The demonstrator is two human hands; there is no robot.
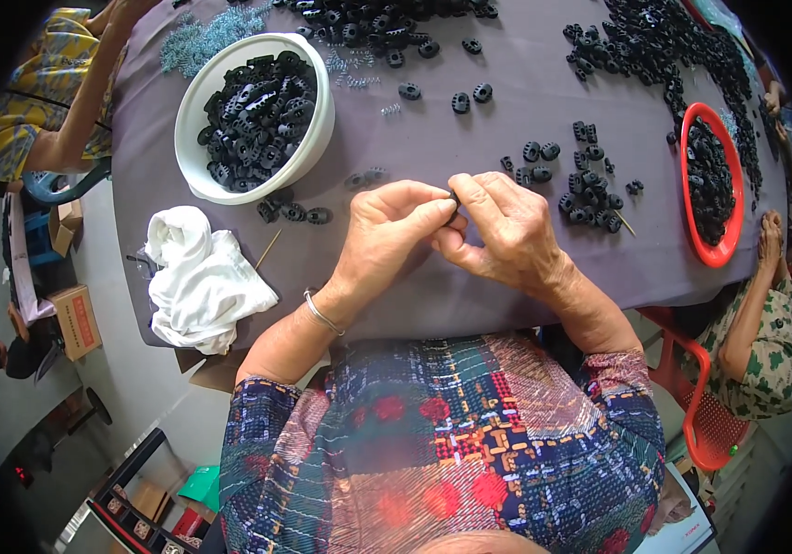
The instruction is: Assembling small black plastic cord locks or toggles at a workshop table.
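Both my hands meet above the near part of the table. My left hand (394, 224), with a silver bangle at its wrist, pinches a small black plastic cord lock (454, 207) between thumb and finger. From the other side my right hand (504, 224) grips the same piece, and the fingers hide most of it. Right of my hands lie loose cord locks (590, 189) in a cluster, beside a thin wooden stick (625, 222). Beyond my left hand stands a white bowl (320, 138) heaped with black cord lock parts (262, 115).
A crumpled white cloth (197, 282) lies on the left edge, near another stick (268, 247). Small metal springs (206, 42) and black piles (368, 18) cover the far side. At right stands a red basket (733, 242). Other people sit at both sides, one by a red chair (705, 415).
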